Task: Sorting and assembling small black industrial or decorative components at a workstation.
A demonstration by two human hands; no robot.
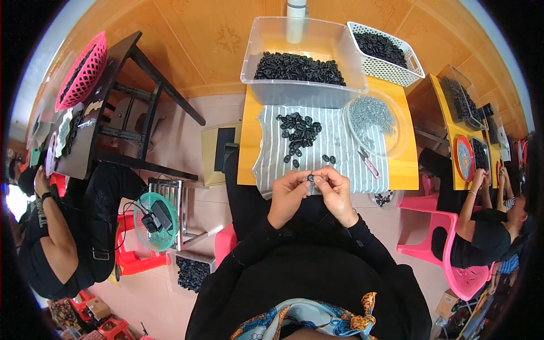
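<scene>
My left hand (289,195) and my right hand (336,195) meet over the near edge of the striped cloth (272,164). Between their fingertips is a small black oval part (310,178), pinched from both sides. Just beyond lies a loose pile of black oval parts (301,131), with a few strays nearer my hands. To the right on the cloth rests a pair of tweezers or small snips (369,164) with pink handles. A round clear tray (401,148) of small silvery metal pieces (372,115) stands behind it.
A clear bin (306,93) of black parts and a white basket (409,72) stand at the table's back. At left are a dark table (85,136), a green basket (156,222) and a seated person (56,243). Another person (481,238) sits at right by a pink chair (447,243).
</scene>
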